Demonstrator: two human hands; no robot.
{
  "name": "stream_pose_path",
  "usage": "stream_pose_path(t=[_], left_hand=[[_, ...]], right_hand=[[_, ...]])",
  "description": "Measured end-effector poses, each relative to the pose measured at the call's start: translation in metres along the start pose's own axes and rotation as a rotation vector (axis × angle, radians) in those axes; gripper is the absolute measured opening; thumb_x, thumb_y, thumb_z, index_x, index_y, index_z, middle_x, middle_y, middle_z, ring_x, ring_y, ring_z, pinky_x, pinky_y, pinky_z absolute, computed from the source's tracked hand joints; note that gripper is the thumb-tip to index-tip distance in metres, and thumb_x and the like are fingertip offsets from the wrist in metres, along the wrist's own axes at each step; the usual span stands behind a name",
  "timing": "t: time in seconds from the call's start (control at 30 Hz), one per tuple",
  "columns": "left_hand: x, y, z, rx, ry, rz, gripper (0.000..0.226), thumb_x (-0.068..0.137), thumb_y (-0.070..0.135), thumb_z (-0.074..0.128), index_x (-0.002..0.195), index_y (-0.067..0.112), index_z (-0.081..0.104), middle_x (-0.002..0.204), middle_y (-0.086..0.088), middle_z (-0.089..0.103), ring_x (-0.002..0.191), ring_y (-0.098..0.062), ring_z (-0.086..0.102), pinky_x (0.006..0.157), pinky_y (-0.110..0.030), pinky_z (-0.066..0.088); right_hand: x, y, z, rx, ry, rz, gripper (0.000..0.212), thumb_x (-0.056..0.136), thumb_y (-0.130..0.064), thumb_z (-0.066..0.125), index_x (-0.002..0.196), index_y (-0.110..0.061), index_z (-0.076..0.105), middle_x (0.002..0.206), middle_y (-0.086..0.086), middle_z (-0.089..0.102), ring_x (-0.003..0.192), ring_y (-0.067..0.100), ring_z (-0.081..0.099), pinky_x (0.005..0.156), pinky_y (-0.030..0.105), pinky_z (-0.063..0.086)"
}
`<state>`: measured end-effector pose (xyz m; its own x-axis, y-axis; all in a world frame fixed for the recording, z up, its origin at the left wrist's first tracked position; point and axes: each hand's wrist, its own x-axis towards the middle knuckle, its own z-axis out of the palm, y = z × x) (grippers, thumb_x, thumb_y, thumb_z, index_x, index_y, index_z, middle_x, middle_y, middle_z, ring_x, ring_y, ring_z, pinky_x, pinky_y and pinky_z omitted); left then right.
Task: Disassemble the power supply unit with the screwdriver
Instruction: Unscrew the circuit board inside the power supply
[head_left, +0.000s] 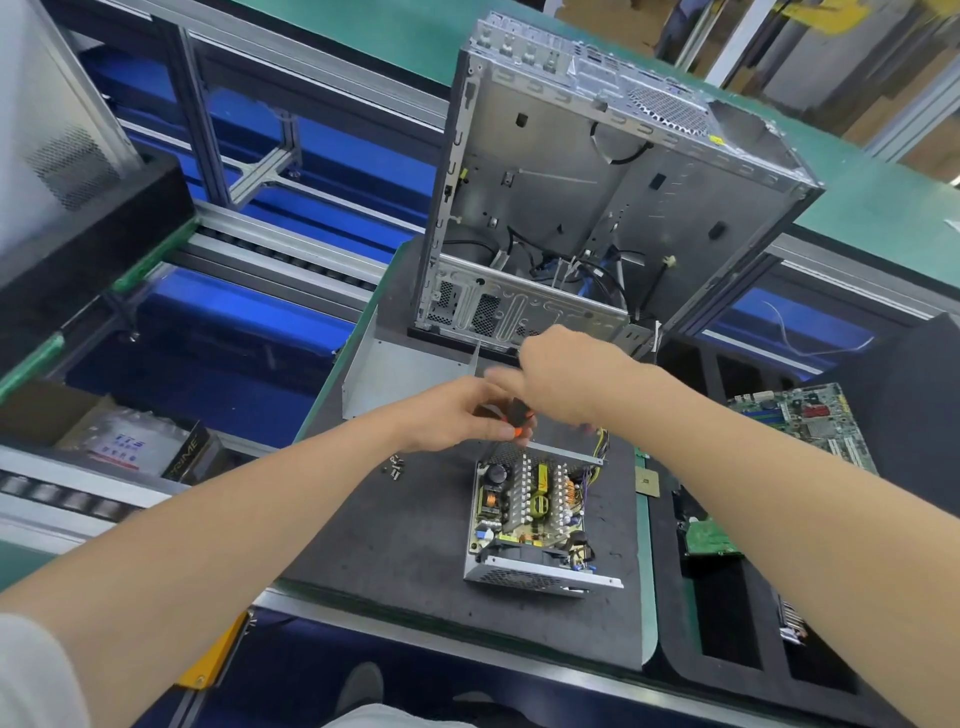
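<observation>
Dark grey mat (415, 530) is covering the workbench, edged by a green strip and aluminium rails. Power supply unit (535, 519) is sitting near the mat's middle, cover off, circuit board, heatsinks and coils exposed, fan end facing the person. Its bent grey metal cover (395, 374) is lying further back on the mat, beside the case. Small loose screws (397, 466) are lying on the mat just left of the unit.

Both hands are meeting above the unit's far edge. Left hand (457, 415) is pinching the orange-and-black screwdriver (519, 415) handle, fingers closed on it. Right hand (566, 379) is curled closed just beside the handle; motion blur is hiding whether it is actually gripping the tool, cannot tell.

Stripped silver computer case (597, 182) is standing upright at the back of the mat, side open, cables dangling inside. Green motherboard (810, 426) is resting in a black tray (727, 654) to the right; another green board is lying lower in the same tray. A small square chip (645, 480) is sitting at the mat's right edge. Blue bins and conveyor framing are filling the left side, with a cardboard box (119, 436) of packaged parts there. Green belt is running behind the case.
</observation>
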<state>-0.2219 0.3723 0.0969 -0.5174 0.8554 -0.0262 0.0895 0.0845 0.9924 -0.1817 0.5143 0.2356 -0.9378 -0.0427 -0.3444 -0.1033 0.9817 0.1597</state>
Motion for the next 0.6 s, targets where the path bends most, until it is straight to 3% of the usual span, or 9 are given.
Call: stream_pose_path(t=[0.07, 0.13, 0.2, 0.27, 0.33, 0.43, 0.53, 0.6], left_hand=[[-0.001, -0.001, 0.0, 0.006, -0.004, -0.001, 0.017, 0.103, 0.009, 0.066, 0.118, 0.018, 0.068, 0.11, 0.007, 0.078, 0.114, -0.012, 0.071, 0.099, -0.018, 0.049], [0.0, -0.002, -0.001, 0.05, 0.012, 0.016, 0.018, 0.103, 0.016, 0.067, 0.121, 0.014, 0.067, 0.112, 0.006, 0.078, 0.114, -0.01, 0.07, 0.098, -0.016, 0.048], [0.001, -0.002, -0.002, 0.028, 0.003, 0.021, 0.02, 0.104, 0.018, 0.067, 0.123, 0.013, 0.068, 0.116, 0.0, 0.078, 0.116, -0.013, 0.071, 0.102, -0.022, 0.051], [0.001, -0.001, -0.001, -0.026, -0.009, 0.051, 0.024, 0.103, 0.01, 0.066, 0.118, 0.028, 0.073, 0.117, -0.004, 0.076, 0.117, -0.02, 0.071, 0.108, -0.032, 0.052], [0.0, 0.0, 0.0, -0.051, -0.008, 0.068, 0.037, 0.102, 0.007, 0.066, 0.109, 0.043, 0.073, 0.115, -0.004, 0.076, 0.116, -0.022, 0.072, 0.108, -0.032, 0.052], [0.001, -0.004, 0.0, -0.049, 0.002, 0.007, 0.021, 0.102, 0.011, 0.068, 0.11, 0.031, 0.069, 0.111, 0.008, 0.079, 0.112, -0.008, 0.072, 0.098, -0.017, 0.051], [0.001, -0.003, 0.0, -0.003, 0.008, -0.014, 0.016, 0.101, 0.014, 0.069, 0.109, 0.028, 0.067, 0.103, 0.024, 0.076, 0.101, 0.006, 0.069, 0.09, -0.01, 0.049], [0.003, -0.002, 0.0, 0.007, 0.0, 0.01, 0.016, 0.102, 0.013, 0.068, 0.113, 0.025, 0.07, 0.109, 0.018, 0.077, 0.105, 0.001, 0.07, 0.092, -0.014, 0.051]], right_hand=[[-0.004, -0.001, -0.004, 0.019, -0.052, -0.159, 0.025, 0.09, -0.043, 0.061, 0.097, -0.019, 0.06, 0.088, 0.001, 0.058, 0.078, 0.025, 0.065, 0.065, 0.04, 0.057], [-0.008, 0.001, -0.006, -0.007, -0.08, -0.272, 0.044, 0.081, -0.048, 0.067, 0.116, -0.025, 0.052, 0.105, 0.0, 0.05, 0.093, 0.025, 0.058, 0.074, 0.043, 0.056], [-0.009, -0.001, -0.003, 0.027, -0.013, -0.148, 0.046, 0.085, -0.059, 0.06, 0.111, -0.023, 0.049, 0.095, 0.001, 0.05, 0.086, 0.028, 0.058, 0.067, 0.041, 0.053], [-0.005, -0.004, 0.006, -0.029, 0.061, 0.009, 0.047, 0.094, -0.065, 0.047, 0.092, -0.018, 0.048, 0.079, 0.001, 0.046, 0.067, 0.027, 0.053, 0.054, 0.034, 0.041], [-0.002, -0.004, 0.01, -0.051, 0.058, 0.029, 0.042, 0.101, -0.054, 0.045, 0.082, -0.017, 0.048, 0.079, 0.006, 0.052, 0.06, 0.023, 0.049, 0.051, 0.032, 0.038], [-0.002, 0.001, 0.007, 0.024, -0.072, -0.201, 0.014, 0.093, -0.032, 0.059, 0.098, -0.023, 0.051, 0.101, 0.004, 0.055, 0.083, 0.027, 0.058, 0.07, 0.043, 0.055], [-0.005, 0.003, 0.006, 0.009, -0.11, -0.303, 0.032, 0.086, -0.037, 0.071, 0.109, -0.024, 0.053, 0.105, 0.0, 0.048, 0.097, 0.025, 0.056, 0.077, 0.045, 0.055], [-0.006, 0.001, 0.008, 0.008, -0.01, -0.19, 0.036, 0.086, -0.054, 0.065, 0.096, -0.022, 0.054, 0.091, 0.0, 0.053, 0.087, 0.027, 0.06, 0.066, 0.042, 0.054]])
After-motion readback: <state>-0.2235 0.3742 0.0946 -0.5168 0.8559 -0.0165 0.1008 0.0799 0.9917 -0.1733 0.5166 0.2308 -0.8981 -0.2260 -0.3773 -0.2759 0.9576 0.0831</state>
